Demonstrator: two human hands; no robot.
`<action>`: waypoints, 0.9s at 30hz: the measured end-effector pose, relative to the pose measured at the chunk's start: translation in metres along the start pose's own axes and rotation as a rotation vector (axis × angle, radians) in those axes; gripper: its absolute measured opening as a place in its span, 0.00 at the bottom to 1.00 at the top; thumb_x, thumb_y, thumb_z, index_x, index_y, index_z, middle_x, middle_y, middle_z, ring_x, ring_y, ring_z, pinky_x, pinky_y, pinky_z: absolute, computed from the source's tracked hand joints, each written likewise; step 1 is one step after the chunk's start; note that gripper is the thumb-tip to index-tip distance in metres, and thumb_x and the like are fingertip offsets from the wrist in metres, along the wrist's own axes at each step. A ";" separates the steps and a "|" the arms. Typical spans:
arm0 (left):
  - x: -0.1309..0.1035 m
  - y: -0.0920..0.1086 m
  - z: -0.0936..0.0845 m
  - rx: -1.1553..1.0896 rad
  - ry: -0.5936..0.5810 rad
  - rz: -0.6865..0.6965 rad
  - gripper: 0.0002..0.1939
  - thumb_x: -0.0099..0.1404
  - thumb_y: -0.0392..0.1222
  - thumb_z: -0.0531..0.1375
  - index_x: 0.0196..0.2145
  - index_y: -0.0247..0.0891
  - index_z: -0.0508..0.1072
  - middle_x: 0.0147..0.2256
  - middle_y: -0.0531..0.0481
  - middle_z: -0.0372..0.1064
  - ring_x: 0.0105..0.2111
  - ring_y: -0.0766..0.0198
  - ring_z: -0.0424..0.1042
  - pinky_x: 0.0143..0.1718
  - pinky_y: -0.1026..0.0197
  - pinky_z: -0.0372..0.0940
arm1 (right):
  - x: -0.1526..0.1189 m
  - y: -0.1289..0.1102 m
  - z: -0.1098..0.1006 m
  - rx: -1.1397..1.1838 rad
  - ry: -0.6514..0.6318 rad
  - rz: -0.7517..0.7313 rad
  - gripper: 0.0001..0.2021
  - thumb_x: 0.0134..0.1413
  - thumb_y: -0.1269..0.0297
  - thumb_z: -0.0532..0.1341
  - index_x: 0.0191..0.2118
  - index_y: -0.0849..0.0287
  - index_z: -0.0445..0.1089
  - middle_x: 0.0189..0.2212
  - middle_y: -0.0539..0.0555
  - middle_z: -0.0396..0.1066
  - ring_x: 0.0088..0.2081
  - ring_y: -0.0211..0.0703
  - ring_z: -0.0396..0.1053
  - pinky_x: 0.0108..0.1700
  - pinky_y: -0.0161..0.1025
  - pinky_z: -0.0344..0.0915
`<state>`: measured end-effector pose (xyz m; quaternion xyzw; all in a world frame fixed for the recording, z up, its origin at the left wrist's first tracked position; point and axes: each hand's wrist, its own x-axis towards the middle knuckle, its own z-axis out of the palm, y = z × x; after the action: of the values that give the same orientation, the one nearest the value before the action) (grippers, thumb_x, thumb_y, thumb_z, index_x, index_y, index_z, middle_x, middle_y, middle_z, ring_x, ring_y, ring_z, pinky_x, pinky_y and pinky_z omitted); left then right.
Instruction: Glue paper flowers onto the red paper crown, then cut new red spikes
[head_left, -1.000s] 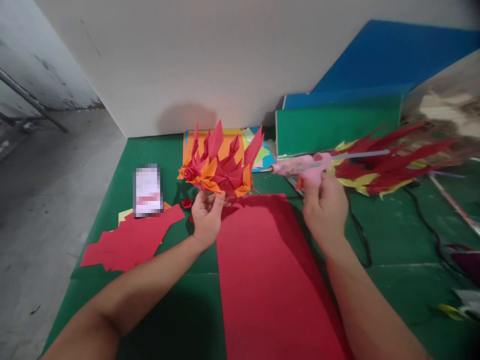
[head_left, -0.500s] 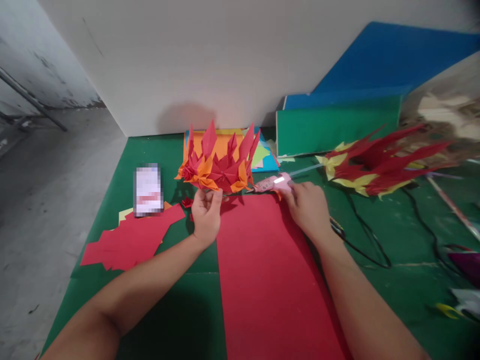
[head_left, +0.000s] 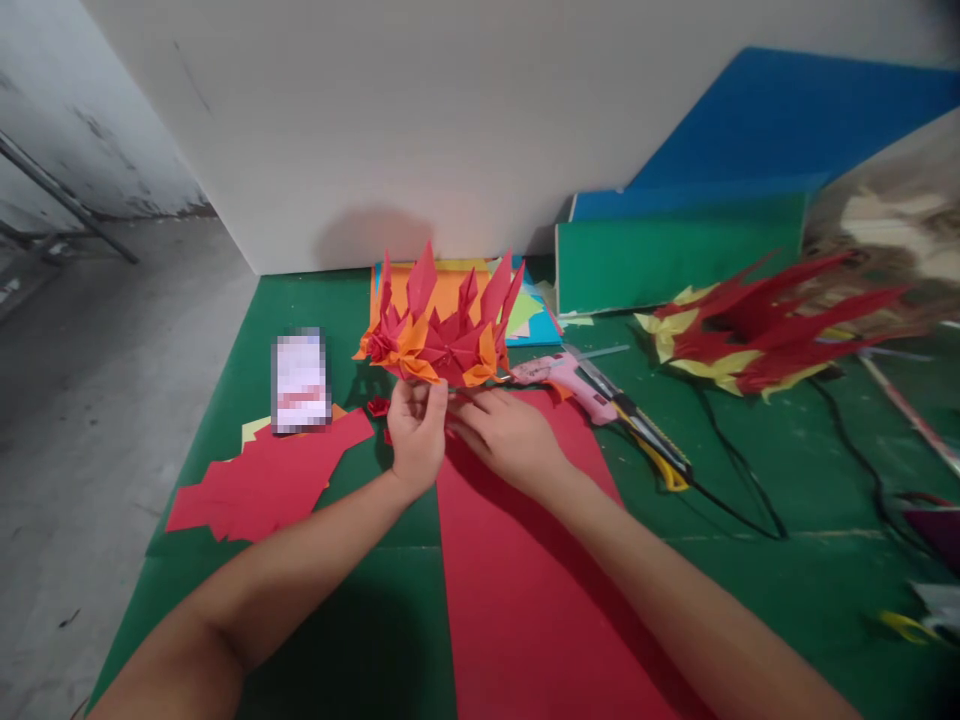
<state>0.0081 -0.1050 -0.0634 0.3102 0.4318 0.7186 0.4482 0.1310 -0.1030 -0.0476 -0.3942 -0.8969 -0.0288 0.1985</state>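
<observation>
A red and orange folded-paper crown (head_left: 448, 345) is held up by my left hand (head_left: 420, 430), whose fingers and thumb pinch its lower edge. My right hand (head_left: 510, 435) is close beside the left one, just under the crown, with its fingers drawn together; its fingertips are partly hidden and what they hold cannot be made out. A pink glue gun (head_left: 566, 380) lies on the green table right of the crown, near a cutter (head_left: 645, 430) and yellow-handled scissors (head_left: 670, 472). Under my right hand is a large red paper sheet (head_left: 540, 600).
A phone (head_left: 300, 385) and red paper pieces (head_left: 262, 485) lie at the left. Coloured paper (head_left: 540, 325) is behind the crown. A second crown, red and yellow (head_left: 750, 335), sits at the right, with a black cable (head_left: 739, 510) nearby. A green board (head_left: 679, 260) stands behind.
My right hand has let go of the glue gun, now lying on the table, and has moved left to beside my left hand. The left hand still holds the crown.
</observation>
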 end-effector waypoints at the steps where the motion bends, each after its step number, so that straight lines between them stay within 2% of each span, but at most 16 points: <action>1: 0.000 0.000 0.000 0.005 0.008 0.007 0.21 0.52 0.56 0.67 0.34 0.38 0.69 0.26 0.55 0.73 0.27 0.69 0.75 0.31 0.67 0.69 | 0.003 0.000 0.004 0.018 -0.019 0.025 0.15 0.63 0.63 0.53 0.49 0.59 0.72 0.45 0.60 0.75 0.44 0.48 0.71 0.40 0.41 0.67; 5: 0.000 -0.001 0.000 0.004 -0.003 0.009 0.21 0.52 0.56 0.67 0.35 0.39 0.70 0.27 0.54 0.73 0.27 0.69 0.75 0.32 0.67 0.69 | 0.006 0.006 0.016 0.134 -0.039 0.051 0.15 0.61 0.66 0.54 0.50 0.58 0.71 0.49 0.61 0.73 0.50 0.52 0.68 0.45 0.44 0.68; 8: 0.000 -0.001 0.000 -0.013 -0.026 0.011 0.20 0.53 0.55 0.67 0.35 0.39 0.70 0.28 0.54 0.73 0.26 0.69 0.74 0.32 0.66 0.69 | 0.006 0.010 0.017 0.193 -0.045 0.022 0.14 0.60 0.72 0.53 0.48 0.60 0.72 0.46 0.61 0.74 0.48 0.51 0.70 0.46 0.45 0.67; 10: 0.000 -0.001 0.000 -0.015 -0.031 0.018 0.19 0.53 0.55 0.67 0.35 0.39 0.69 0.27 0.55 0.72 0.26 0.69 0.73 0.31 0.66 0.68 | 0.006 0.011 0.011 0.240 -0.089 -0.010 0.14 0.57 0.75 0.54 0.46 0.61 0.73 0.44 0.60 0.75 0.46 0.49 0.71 0.45 0.44 0.67; 14: -0.001 -0.003 0.001 -0.011 -0.030 0.037 0.18 0.54 0.53 0.67 0.33 0.39 0.67 0.23 0.58 0.67 0.22 0.73 0.68 0.25 0.70 0.63 | 0.006 0.008 -0.026 0.305 -0.305 -0.043 0.11 0.53 0.77 0.57 0.36 0.58 0.74 0.34 0.53 0.76 0.35 0.41 0.72 0.35 0.36 0.64; 17: -0.002 -0.004 0.002 -0.026 -0.036 0.050 0.19 0.53 0.53 0.68 0.32 0.40 0.66 0.23 0.59 0.66 0.22 0.74 0.67 0.25 0.71 0.63 | 0.007 0.005 -0.063 0.370 -0.380 -0.036 0.09 0.56 0.74 0.57 0.35 0.55 0.73 0.33 0.50 0.75 0.34 0.38 0.72 0.34 0.34 0.63; 18: -0.003 -0.004 0.002 -0.029 -0.043 0.056 0.19 0.53 0.52 0.68 0.32 0.40 0.66 0.23 0.59 0.66 0.23 0.74 0.68 0.26 0.70 0.63 | 0.007 0.005 -0.074 0.394 -0.372 -0.031 0.09 0.57 0.74 0.56 0.35 0.54 0.72 0.34 0.48 0.75 0.35 0.37 0.71 0.35 0.33 0.63; 21: -0.004 -0.004 0.002 -0.022 -0.094 0.069 0.18 0.55 0.52 0.67 0.34 0.40 0.66 0.26 0.57 0.68 0.26 0.72 0.70 0.30 0.69 0.66 | 0.006 0.007 -0.094 0.372 -0.238 0.004 0.07 0.57 0.73 0.57 0.37 0.54 0.69 0.32 0.48 0.74 0.34 0.37 0.71 0.35 0.34 0.63; 27: -0.006 -0.008 0.000 0.006 -0.139 0.110 0.14 0.57 0.49 0.66 0.34 0.40 0.67 0.26 0.57 0.68 0.24 0.73 0.69 0.26 0.71 0.65 | 0.007 0.012 -0.093 0.325 0.117 -0.024 0.08 0.56 0.75 0.57 0.38 0.56 0.68 0.37 0.52 0.73 0.41 0.40 0.70 0.44 0.37 0.66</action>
<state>0.0141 -0.1089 -0.0713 0.3839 0.3840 0.7176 0.4361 0.1661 -0.1093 0.0396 -0.3439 -0.8812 0.0912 0.3113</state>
